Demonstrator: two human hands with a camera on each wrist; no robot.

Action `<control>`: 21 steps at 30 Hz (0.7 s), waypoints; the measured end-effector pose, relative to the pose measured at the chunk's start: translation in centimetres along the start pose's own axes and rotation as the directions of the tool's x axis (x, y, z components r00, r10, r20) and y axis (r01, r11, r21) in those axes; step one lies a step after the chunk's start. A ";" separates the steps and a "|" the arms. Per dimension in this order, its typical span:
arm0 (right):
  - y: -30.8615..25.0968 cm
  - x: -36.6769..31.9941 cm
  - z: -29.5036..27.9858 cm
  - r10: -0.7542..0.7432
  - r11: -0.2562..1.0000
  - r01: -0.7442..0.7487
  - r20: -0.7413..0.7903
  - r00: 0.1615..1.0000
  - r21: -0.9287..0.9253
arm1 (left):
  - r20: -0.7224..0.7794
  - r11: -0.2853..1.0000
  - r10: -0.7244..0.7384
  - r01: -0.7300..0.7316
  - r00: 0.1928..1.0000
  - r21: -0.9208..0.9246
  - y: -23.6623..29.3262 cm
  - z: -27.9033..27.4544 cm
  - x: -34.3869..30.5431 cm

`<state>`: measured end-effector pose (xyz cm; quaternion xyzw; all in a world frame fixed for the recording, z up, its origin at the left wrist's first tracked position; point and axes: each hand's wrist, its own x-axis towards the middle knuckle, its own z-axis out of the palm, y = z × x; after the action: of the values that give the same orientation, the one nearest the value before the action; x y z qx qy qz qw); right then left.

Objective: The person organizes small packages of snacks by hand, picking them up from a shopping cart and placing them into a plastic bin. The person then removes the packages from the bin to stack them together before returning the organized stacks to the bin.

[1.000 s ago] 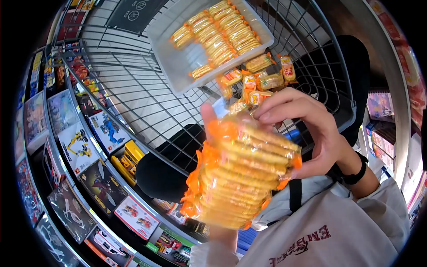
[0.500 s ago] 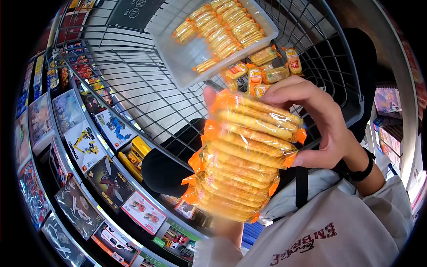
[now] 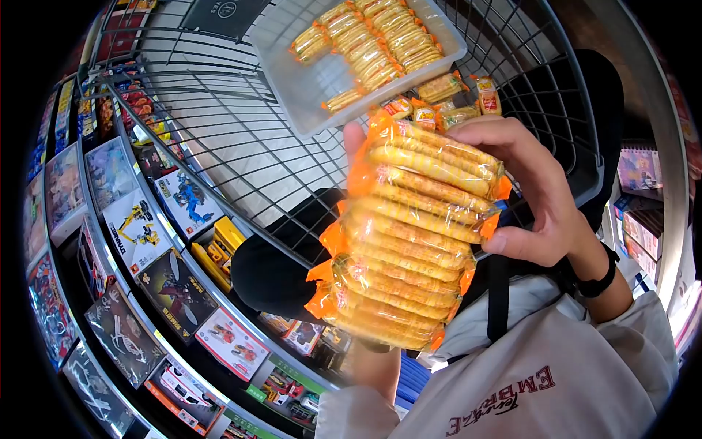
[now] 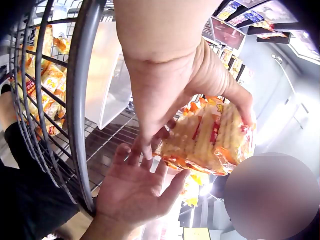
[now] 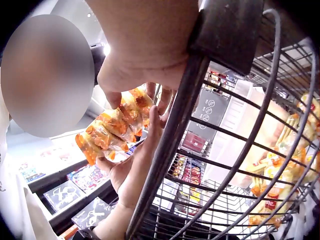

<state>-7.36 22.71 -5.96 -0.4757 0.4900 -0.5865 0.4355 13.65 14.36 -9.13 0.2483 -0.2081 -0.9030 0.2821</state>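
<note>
A stack of wrapped crackers (image 3: 409, 234), yellow in clear film with orange ends, is held up in front of the chest. My left hand (image 4: 162, 92) grips it from beneath and around its sides; in the head view the packs mostly hide that hand, leaving one fingertip past the upper left corner. My right hand (image 3: 537, 186) is curved around the stack's right end, thumb and fingers spread wide, thumb tip close beside the orange wrapper ends. Beyond the stack, a translucent plastic tub (image 3: 296, 106) holds rows of similar cracker packs (image 3: 373, 47).
The tub sits in a wire shopping cart (image 3: 248, 150). Loose snack packs (image 3: 439, 88) lie in the cart against the tub's near side. Shelves of boxed toys (image 3: 135, 227) run along the left, and more goods (image 3: 640, 168) stand on the right.
The stack has moved up and slightly right in the head view. My right thumb has come off the wrapper ends that it touched half a second ago.
</note>
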 end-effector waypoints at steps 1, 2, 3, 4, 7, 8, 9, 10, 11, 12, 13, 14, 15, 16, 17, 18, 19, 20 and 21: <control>0.0 0.0 0.1 0.001 1.000 -0.001 0.001 1.000 0.001 | -0.004 1.000 0.004 -0.004 1.000 -0.001 0.1 0.0 -0.4; 0.0 0.1 0.1 0.005 1.000 -0.005 -0.004 1.000 -0.003 | -0.006 1.000 0.009 -0.009 1.000 -0.006 0.3 0.0 -0.7; -0.1 0.1 0.1 0.009 1.000 -0.009 -0.008 1.000 -0.006 | -0.008 1.000 0.015 -0.015 1.000 -0.008 0.4 0.0 -1.2; -0.1 0.1 0.1 0.009 1.000 -0.009 -0.007 1.000 -0.005 | -0.018 1.000 0.019 -0.019 1.000 -0.004 0.4 0.0 -1.6; -0.2 0.1 0.2 0.028 1.000 -0.028 0.001 1.000 -0.007 | -0.035 0.999 0.035 -0.036 0.999 -0.006 0.8 -0.1 -2.7; -0.1 0.1 0.2 0.037 0.999 -0.037 -0.021 0.999 -0.006 | -0.042 0.999 0.040 -0.040 0.998 -0.006 0.8 -0.1 -3.1; 0.0 0.2 0.3 0.042 0.999 -0.042 -0.042 0.998 -0.006 | -0.044 0.999 0.040 -0.041 0.998 -0.009 1.0 -0.1 -3.3; -0.1 0.3 0.3 0.042 0.999 -0.042 -0.038 0.998 -0.004 | -0.051 0.999 0.047 -0.047 0.998 -0.004 1.0 -0.2 -3.5; -0.4 0.3 0.4 0.074 0.997 -0.074 -0.050 0.996 -0.001 | -0.056 0.999 0.050 -0.050 0.997 -0.005 1.0 -0.2 -3.8; -0.5 0.3 0.4 0.106 0.994 -0.106 -0.062 0.992 0.002 | -0.056 0.999 0.052 -0.052 0.997 -0.004 1.1 -0.1 -3.9; -0.5 0.4 0.4 0.106 0.994 -0.106 -0.061 0.993 0.002 | -0.059 0.998 0.054 -0.055 0.997 -0.003 1.0 -0.2 -4.1; -0.6 0.4 0.4 0.109 0.994 -0.110 -0.062 0.992 -0.003 | -0.064 0.998 0.058 -0.058 0.996 -0.002 1.0 -0.2 -4.2; -0.6 0.4 0.5 0.113 0.994 -0.114 -0.064 0.992 -0.008 | -0.064 0.998 0.060 -0.060 0.996 0.000 1.0 -0.2 -4.2; -0.6 0.4 0.5 0.113 0.993 -0.114 -0.064 0.992 -0.009 | -0.064 0.998 0.059 -0.060 0.996 -0.001 1.0 -0.1 -4.2; -0.8 0.4 0.5 0.142 0.990 -0.142 -0.074 0.987 0.011 | -0.063 0.998 0.060 -0.060 0.996 -0.003 1.0 -0.1 -4.3; -0.9 0.4 0.6 0.172 0.985 -0.170 -0.083 0.982 0.032 | -0.064 0.998 0.060 -0.061 0.996 -0.003 0.9 -0.2 -4.2; -0.9 0.5 0.6 0.173 0.985 -0.171 -0.082 0.981 0.034 | -0.062 0.998 0.061 -0.061 0.996 0.001 1.0 -0.1 -4.2; -0.9 0.5 0.5 0.187 0.982 -0.184 -0.085 0.979 0.036 | -0.062 0.998 0.058 -0.058 0.996 0.004 1.0 -0.1 -4.1; -0.9 0.5 0.5 0.199 0.980 -0.197 -0.088 0.976 0.036 | -0.059 0.998 0.058 -0.059 0.997 0.001 1.0 -0.1 -4.0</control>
<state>-6.97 22.27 -4.96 -0.3912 0.5463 -0.5679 0.4754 16.96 16.08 -7.37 0.2684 -0.2064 -0.8868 0.3146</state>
